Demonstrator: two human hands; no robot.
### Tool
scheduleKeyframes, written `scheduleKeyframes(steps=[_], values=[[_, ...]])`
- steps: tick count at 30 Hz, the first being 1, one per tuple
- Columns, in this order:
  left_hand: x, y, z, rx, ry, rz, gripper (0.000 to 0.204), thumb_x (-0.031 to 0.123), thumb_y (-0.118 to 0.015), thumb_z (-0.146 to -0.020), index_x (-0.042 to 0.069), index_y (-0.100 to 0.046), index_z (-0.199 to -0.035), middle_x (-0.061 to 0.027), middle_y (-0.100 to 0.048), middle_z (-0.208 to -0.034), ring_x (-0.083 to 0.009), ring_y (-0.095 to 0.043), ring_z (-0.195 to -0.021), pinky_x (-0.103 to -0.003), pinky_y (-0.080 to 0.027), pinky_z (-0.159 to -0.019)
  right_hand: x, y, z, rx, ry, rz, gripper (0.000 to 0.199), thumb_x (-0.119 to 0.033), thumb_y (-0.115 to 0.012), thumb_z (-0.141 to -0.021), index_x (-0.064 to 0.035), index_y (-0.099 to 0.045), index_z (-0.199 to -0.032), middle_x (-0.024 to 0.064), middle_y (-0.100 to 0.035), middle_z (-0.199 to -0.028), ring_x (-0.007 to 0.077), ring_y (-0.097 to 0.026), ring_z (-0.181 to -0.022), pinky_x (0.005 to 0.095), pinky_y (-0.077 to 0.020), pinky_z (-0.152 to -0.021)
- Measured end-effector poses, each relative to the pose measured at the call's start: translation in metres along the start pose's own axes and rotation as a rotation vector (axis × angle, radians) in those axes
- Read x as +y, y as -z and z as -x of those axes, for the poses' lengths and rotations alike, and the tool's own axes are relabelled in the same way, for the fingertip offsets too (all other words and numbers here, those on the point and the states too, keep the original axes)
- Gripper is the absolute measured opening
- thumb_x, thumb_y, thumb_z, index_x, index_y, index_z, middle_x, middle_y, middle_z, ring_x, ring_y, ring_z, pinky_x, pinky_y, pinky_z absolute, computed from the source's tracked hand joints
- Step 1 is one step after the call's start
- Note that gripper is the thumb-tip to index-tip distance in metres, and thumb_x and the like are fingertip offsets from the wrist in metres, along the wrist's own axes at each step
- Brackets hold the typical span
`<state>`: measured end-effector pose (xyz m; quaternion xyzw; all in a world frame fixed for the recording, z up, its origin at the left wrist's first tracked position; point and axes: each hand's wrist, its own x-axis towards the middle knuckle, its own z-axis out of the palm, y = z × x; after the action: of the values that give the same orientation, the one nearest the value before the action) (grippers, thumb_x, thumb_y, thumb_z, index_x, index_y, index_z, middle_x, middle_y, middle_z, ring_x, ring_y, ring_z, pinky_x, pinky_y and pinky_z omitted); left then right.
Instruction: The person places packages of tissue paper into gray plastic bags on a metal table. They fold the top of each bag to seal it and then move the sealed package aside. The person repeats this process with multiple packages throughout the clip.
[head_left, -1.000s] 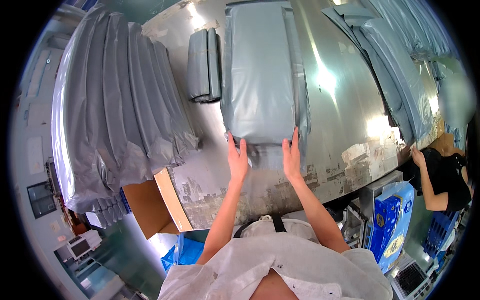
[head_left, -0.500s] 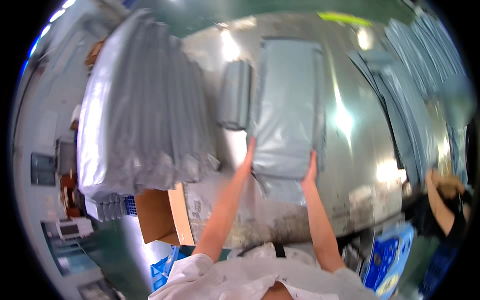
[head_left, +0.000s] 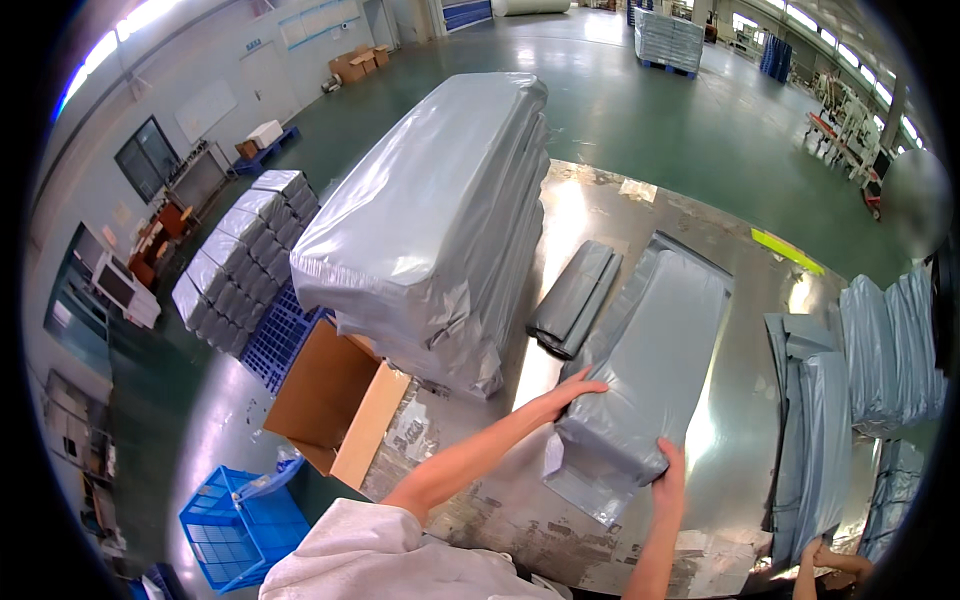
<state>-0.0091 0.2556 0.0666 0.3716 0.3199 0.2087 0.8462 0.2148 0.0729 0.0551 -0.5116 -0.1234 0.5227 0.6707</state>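
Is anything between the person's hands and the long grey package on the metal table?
Nothing visible. The left hand rests on the near left edge of the long grey package, and the right hand grips its near end. The small folded grey bundle lies apart, farther back to the left.

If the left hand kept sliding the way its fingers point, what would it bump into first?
The left hand lies on the near end of the long grey package, fingers pointing right across it. Going on, it would probably just slide over that package; beyond lies bare metal table, then flat grey bags.
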Motion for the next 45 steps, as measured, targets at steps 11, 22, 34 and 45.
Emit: scheduleKeyframes(steps=[11, 22, 34, 45], values=[[0.103, -0.051, 0.198, 0.034, -0.410, -0.242, 0.081, 0.019, -0.066, -0.086, 0.002, -0.023, -0.152, -0.0132, -0.041, -0.147, -0.0206, -0.042, -0.131, -0.034, -0.034, -0.109, -0.049, -0.104, 0.146, -0.119, 0.290, 0.113, 0.089, -0.022, -0.070, -0.073, -0.0027, -0.028, -0.149, 0.0140, -0.043, -0.142, 0.0276, -0.046, -0.127, 0.0417, -0.0392, -0.107], [0.337, -0.009, 0.386, 0.340, -0.654, -0.170, 0.059, 0.049, -0.069, -0.083, 0.004, -0.062, -0.120, -0.0090, -0.069, -0.104, -0.0179, -0.068, -0.087, -0.031, -0.055, -0.080, -0.151, -0.396, 0.179, -0.476, 0.406, 0.062, 0.050, -0.043, -0.065, -0.088, -0.0083, -0.056, -0.122, 0.0020, -0.057, -0.121, 0.0142, -0.053, -0.114, 0.0317, -0.0423, -0.096], [0.320, 0.133, 0.313, 0.402, -0.704, -0.114, 0.071, 0.059, -0.038, -0.098, 0.006, -0.040, -0.146, -0.0094, -0.050, -0.141, -0.0224, -0.048, -0.128, -0.038, -0.038, -0.108, -0.081, -0.456, 0.087, -0.639, 0.498, 0.330, 0.076, -0.059, -0.039, -0.098, -0.0124, -0.020, -0.155, 0.0030, -0.024, -0.159, 0.0163, -0.024, -0.144, 0.0388, -0.0215, -0.117], [0.247, 0.225, 0.260, 1.008, -1.094, -1.382, 0.055, 0.038, -0.035, -0.104, -0.001, -0.040, -0.143, -0.0166, -0.051, -0.138, -0.0281, -0.050, -0.127, -0.039, -0.041, -0.108, -0.084, -0.448, 0.112, -0.813, 0.604, 0.450, 0.104, -0.071, -0.032, -0.093, 0.0081, 0.007, -0.150, 0.0274, -0.012, -0.158, 0.0327, -0.015, -0.147, 0.0354, -0.0191, -0.118]])
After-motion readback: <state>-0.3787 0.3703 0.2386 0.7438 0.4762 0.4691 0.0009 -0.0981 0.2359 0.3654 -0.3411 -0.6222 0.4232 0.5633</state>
